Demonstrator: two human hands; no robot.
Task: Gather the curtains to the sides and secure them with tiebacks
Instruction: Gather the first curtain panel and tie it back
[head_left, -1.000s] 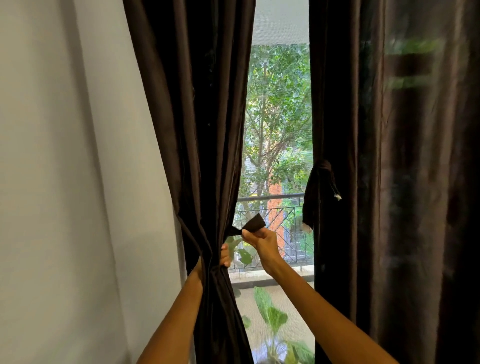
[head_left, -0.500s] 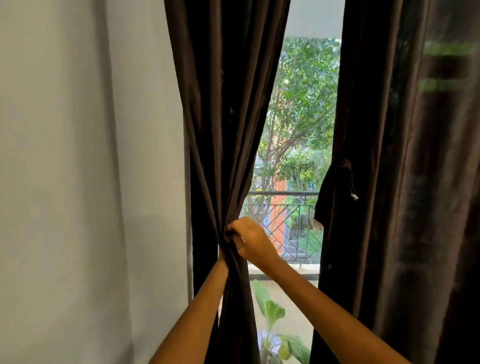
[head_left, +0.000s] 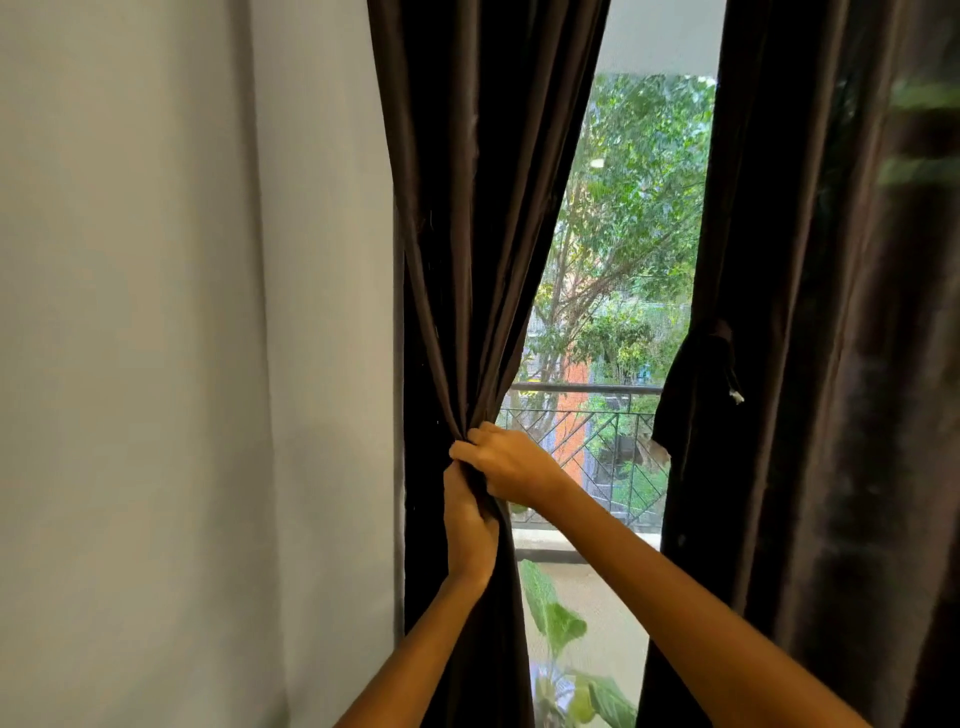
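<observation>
Fingers (head_left: 460, 451) of the right hand (head_left: 511, 465) were curled and clamped on the gathered waist of the dark brown fabric curtain on the left side of the window (head_left: 467, 234); the left hand (head_left: 467, 519) sat directly beneath, touching the right, its fingers likewise wrapped round the same bunch of cloth. Whether a tieback lay under either grip could not be told.

Left curtain: hung against the left edge of the window, drawn into tight folds at the hands, falling straight below them.

Second dark brown fabric curtain (head_left: 831, 364): hung at the right edge of the window, well apart from the hands. A dark fabric tieback knot (head_left: 696, 379) with a pale frayed end bulged from its inner edge, slightly above the level of the hands.

Plain white wall (head_left: 182, 364): left of the left curtain.

Glass window (head_left: 623, 234): between the two curtains, showing green trees, a dark metal balcony railing (head_left: 587, 389) behind the right hand, and large green leaves (head_left: 553, 618) below the forearms.
</observation>
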